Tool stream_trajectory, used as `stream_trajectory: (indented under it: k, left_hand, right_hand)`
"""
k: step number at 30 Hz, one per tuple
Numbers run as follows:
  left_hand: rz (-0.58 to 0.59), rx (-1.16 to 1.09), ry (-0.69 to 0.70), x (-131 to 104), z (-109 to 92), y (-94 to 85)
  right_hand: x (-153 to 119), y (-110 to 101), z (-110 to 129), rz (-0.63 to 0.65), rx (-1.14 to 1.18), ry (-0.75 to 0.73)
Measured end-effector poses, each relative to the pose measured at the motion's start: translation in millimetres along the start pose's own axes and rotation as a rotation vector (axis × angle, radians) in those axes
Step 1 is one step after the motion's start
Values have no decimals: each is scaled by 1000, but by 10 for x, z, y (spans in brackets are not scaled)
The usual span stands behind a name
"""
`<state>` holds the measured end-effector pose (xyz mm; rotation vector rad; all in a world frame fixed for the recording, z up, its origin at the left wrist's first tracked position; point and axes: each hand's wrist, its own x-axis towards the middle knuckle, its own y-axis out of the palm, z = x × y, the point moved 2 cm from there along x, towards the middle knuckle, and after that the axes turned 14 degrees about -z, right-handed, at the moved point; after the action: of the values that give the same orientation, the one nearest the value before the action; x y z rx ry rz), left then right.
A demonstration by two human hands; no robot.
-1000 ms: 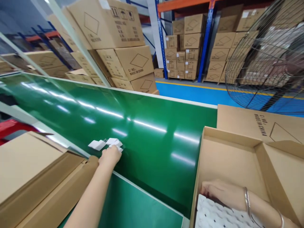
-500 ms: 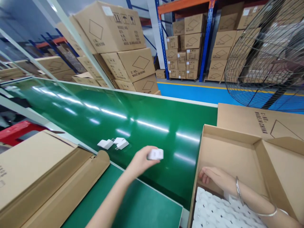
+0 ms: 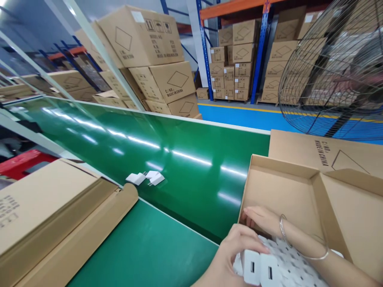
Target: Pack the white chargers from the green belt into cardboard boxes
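Note:
My left hand (image 3: pixel 235 247) grips white USB chargers (image 3: pixel 251 268) at the near left corner of an open cardboard box (image 3: pixel 283 195). Two of them show side by side, USB ports facing me. Just beyond it, my right hand (image 3: pixel 260 219) reaches inside the box by its left wall, fingers curled downward; what they hold, if anything, is hidden. Tightly packed white chargers (image 3: pixel 296 263) fill the near part of the box, below my right forearm, which wears bracelets. Several loose white chargers (image 3: pixel 155 178) with two-pin plugs lie on the green conveyor belt (image 3: pixel 191 187).
At the left lies a cardboard carton (image 3: pixel 50 199) with a raised flap. A printed carton (image 3: pixel 299 145) stands behind the open box. A large wire-caged fan (image 3: pixel 329 79) is at the right. Stacked cartons (image 3: pixel 158 52) and a blue-orange rack (image 3: pixel 233 14) stand past the belt.
My left hand has moved right and toward me, from above the belt to the box, with chargers in it. My right hand stays by the box's left wall, shifted slightly left in view.

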<state>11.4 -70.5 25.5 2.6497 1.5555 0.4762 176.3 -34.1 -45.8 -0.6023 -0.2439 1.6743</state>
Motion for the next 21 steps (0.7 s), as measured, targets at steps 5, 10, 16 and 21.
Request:
stream_trajectory:
  k: [5,10,16,21]
  left_hand:
    - [-24,-1,34,-23,31,68]
    - [102,294,-231,185,-187,71]
    - [495,738,-91,709,-310,177]
    - [662,1260,-126,883,-169,425]
  right_hand:
    - [-29,14,-1,10,65,43]
    - [25,-9,5,-109,237,155]
    - [118,-303,-8,-435,454,229]
    - [88,-435,28,-561,545,222]
